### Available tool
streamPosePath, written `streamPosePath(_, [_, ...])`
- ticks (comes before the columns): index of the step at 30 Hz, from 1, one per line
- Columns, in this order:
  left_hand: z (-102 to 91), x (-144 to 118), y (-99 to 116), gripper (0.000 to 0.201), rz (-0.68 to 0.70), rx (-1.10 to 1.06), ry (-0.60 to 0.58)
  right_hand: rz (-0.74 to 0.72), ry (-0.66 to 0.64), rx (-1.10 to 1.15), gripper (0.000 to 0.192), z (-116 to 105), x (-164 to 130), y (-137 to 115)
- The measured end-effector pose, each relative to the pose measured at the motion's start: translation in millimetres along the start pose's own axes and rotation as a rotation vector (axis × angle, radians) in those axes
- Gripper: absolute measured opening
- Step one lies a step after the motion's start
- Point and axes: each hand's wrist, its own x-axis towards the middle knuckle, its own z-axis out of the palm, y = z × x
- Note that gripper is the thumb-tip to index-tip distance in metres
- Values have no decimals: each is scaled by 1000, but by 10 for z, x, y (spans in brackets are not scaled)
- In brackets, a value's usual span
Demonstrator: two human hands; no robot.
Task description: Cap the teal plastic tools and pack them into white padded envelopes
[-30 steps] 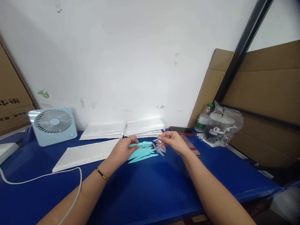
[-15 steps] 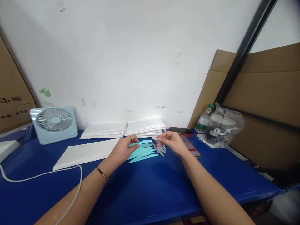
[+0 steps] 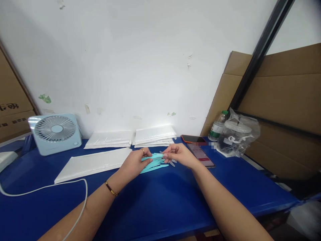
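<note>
Two bare hands meet over a small heap of teal strips [image 3: 154,163] on the blue counter [image 3: 160,197]. The left hand [image 3: 134,164] lies on the heap with its thumb and forefinger closed on one strip. The right hand [image 3: 178,155] pinches something at its fingertips, too small to identify. How many strips lie in the heap cannot be counted, as both hands cover much of it; a few clear strips [image 3: 172,163] peek from under the right hand.

Compared with half a second earlier, the hands have drawn closer together, and the right hand now hides most of the clear pieces.

Around them: one pale blue fan [image 3: 55,133], three stacks of white padded sheets [image 3: 92,163], two phones [image 3: 201,155], one bottle [image 3: 217,128] half hidden behind a clear plastic bag [image 3: 238,134] whose contents are hard to read, and a white cable [image 3: 45,189] cut off at the left edge.
</note>
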Motion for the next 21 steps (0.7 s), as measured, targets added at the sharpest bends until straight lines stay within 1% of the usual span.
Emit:
streamPosePath(2, [69, -48, 38, 17, 3, 41, -93, 11, 43, -137, 32, -121, -24, -18])
streamPosePath(4, [165, -103, 69, 15, 17, 125, -189, 32, 97, -350, 28, -238, -49, -14])
streamPosePath(5, [214, -129, 81, 13, 28, 174, -223, 53, 101, -471, 25, -282, -58, 0])
streamPosePath(8, [319, -169, 99, 9, 68, 265, -256, 122, 51, -788, 12, -323, -53, 83])
streamPosePath(10, [331, -153, 90, 14, 83, 306, -237, 155, 37, -909, 10, -289, -26, 155])
streamPosePath(13, [291, -82, 36, 18, 63, 422, -184, 207, 11, -975, 12, -227, 17, 240])
streamPosePath(16, [256, -7, -38, 14, 70, 507, -178, 229, -21, -976, 12, -221, 30, 269])
streamPosePath(18, [250, 22, -66, 13, 91, 534, -182, 246, -52, -942, 12, -251, 18, 263])
streamPosePath(21, [249, 29, -54, 20, 103, 592, -176, 271, -118, -829, 9, -302, -16, 231])
